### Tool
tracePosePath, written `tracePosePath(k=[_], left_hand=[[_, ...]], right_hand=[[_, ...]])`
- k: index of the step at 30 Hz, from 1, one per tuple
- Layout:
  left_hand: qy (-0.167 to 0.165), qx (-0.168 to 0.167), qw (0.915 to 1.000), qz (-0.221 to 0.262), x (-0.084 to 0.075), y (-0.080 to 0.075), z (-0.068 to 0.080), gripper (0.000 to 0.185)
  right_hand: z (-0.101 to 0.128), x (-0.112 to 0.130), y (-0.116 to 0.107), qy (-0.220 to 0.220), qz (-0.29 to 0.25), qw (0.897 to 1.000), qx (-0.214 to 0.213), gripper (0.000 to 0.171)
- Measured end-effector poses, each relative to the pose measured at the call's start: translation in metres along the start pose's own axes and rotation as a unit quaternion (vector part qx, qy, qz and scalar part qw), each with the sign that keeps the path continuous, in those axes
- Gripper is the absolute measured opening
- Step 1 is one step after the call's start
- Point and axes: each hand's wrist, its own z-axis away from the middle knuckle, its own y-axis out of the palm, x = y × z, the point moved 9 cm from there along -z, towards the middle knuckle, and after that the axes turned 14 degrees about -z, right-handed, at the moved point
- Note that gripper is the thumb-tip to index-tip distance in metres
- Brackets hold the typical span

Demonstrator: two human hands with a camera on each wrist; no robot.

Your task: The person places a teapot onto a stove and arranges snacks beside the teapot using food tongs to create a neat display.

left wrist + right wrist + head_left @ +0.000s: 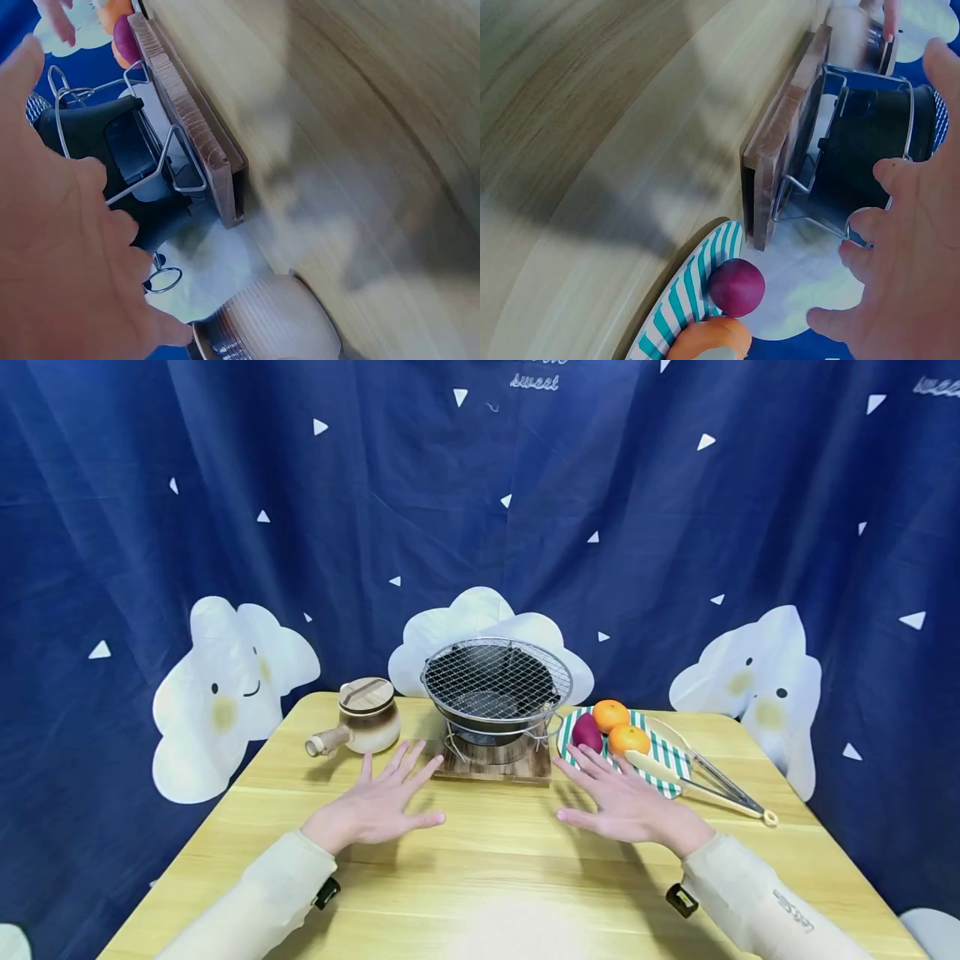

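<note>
Both hands hover over the table with fingers spread and nothing held. My left hand (378,802) is in front of a small clay pot (375,727) with a wooden lid and a side handle. Between and beyond the hands stands a round black grill (487,685) with a wire mesh top, on a wooden base (495,768). My right hand (622,797) is near a green-and-white striped plate (562,739). On that plate lie a dark purple, egg-shaped fruit or vegetable (587,732) and two oranges (628,740). Tongs (723,793) with cream tips lie across its right side.
The light wooden table (480,852) ends at the back against a dark blue curtain (480,510) printed with white clouds and triangles. The tongs' ringed end sticks out past the plate toward the right edge of the table.
</note>
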Motion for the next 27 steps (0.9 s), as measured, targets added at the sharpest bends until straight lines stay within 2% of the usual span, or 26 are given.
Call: tracePosePath(k=[6, 10, 14, 21, 27], left_hand=[[-0.011, -0.027, 0.9996, 0.0, 0.006, -0.003, -0.005, 0.078], [-0.018, -0.077, 0.9969, -0.001, 0.011, -0.009, -0.011, 0.075], [-0.034, -0.116, 0.9925, 0.018, 0.017, -0.016, -0.014, 0.07], [-0.078, -0.131, 0.9857, 0.072, 0.032, -0.012, -0.018, 0.053], [-0.097, -0.122, 0.9846, 0.08, 0.038, -0.007, -0.019, 0.044]], right_hand=[[-0.002, 0.007, -0.011, -0.042, 0.033, 0.997, -0.06, 0.077], [-0.002, 0.01, -0.018, -0.05, 0.043, 0.994, -0.092, 0.069], [-0.004, 0.012, -0.022, -0.055, 0.023, 0.992, -0.111, 0.057], [-0.007, 0.006, -0.024, -0.039, -0.017, 0.991, -0.13, 0.041], [-0.009, -0.002, -0.022, -0.016, -0.066, 0.988, -0.142, 0.032]])
